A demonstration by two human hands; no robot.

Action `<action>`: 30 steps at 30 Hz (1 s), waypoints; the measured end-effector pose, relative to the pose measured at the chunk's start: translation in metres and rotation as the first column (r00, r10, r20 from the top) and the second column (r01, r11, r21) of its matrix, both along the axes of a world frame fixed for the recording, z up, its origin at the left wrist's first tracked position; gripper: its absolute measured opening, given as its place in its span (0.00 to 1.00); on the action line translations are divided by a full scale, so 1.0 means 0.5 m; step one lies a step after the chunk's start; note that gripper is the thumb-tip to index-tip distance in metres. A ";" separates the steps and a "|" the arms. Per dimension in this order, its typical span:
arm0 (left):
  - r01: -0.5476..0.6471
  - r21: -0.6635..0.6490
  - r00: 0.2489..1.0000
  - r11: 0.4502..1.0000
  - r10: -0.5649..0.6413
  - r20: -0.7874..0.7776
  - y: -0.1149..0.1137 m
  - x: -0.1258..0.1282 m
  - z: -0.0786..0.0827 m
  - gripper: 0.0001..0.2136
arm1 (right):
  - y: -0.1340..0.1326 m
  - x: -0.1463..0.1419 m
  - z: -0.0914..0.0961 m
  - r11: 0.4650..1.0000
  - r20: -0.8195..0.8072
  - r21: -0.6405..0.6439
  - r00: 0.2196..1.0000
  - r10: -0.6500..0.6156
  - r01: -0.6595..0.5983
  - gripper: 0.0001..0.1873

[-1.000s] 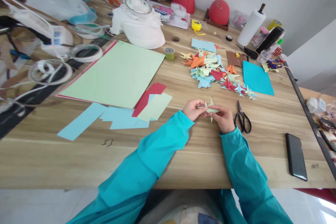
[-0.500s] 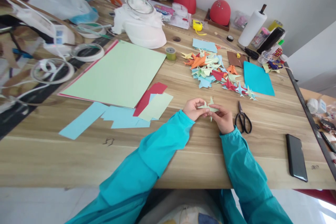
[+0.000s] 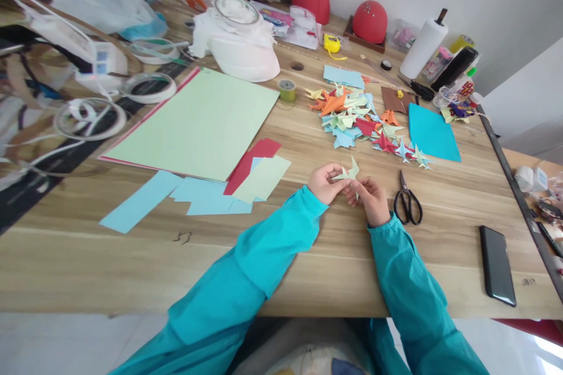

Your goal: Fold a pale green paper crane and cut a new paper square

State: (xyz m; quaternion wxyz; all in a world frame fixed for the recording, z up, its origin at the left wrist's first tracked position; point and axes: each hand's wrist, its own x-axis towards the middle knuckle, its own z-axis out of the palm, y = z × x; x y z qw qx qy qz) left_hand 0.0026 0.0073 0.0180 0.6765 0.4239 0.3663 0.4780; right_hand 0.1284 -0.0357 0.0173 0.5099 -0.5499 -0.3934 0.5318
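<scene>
Between my two hands is a pale green origami crane (image 3: 350, 172), its points sticking up and to the left. My left hand (image 3: 326, 183) pinches it from the left side. The thumb and fingers of my right hand (image 3: 370, 197) close on its lower right part, which they partly cover. Beyond my hands lies a pile of folded paper cranes (image 3: 347, 114) in orange, pale green, light blue, red and yellow. Black-handled scissors (image 3: 407, 199) rest on the table just right of my right hand.
Left stand large pale green sheets (image 3: 197, 123), with light blue strips (image 3: 138, 202) and a red paper piece (image 3: 250, 165) nearby. A thread spool (image 3: 287, 91) is behind. To the right are a turquoise sheet (image 3: 433, 132) and a phone (image 3: 497, 265).
The crane has turned in my fingers, one point now standing higher. My right hand has shifted slightly left and down, its fingers lower on the paper.
</scene>
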 end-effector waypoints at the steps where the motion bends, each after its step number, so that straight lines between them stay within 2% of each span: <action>1: -0.009 -0.001 1.000 1.000 0.009 -0.003 0.001 -0.001 0.001 0.19 | 0.000 0.001 0.000 1.000 0.002 -0.014 1.000 0.003 -0.003 0.18; 4: -0.055 -0.011 0.998 0.998 0.055 -0.022 0.004 -0.004 0.004 0.20 | 0.000 0.006 0.001 0.999 -0.004 -0.039 1.000 0.016 -0.016 0.18; 6: -0.064 -0.013 0.998 0.998 0.064 -0.030 0.005 -0.004 0.006 0.20 | -0.001 0.007 0.002 0.996 0.011 -0.040 0.997 0.079 -0.078 0.19; 10: -0.002 0.028 0.999 1.000 0.003 -0.032 0.001 -0.002 0.007 0.19 | -0.002 0.006 0.004 0.985 0.050 0.030 0.984 0.169 -0.171 0.17; 19: 0.050 0.062 0.998 0.997 -0.048 -0.035 0.000 -0.002 0.007 0.18 | -0.004 0.001 0.000 0.994 -0.009 0.106 1.000 0.026 -0.025 0.13; 30: 0.109 -0.079 0.991 0.991 -0.102 0.082 0.006 -0.001 -0.007 0.20 | -0.004 0.002 -0.007 0.996 -0.135 0.089 0.990 0.043 -0.031 0.10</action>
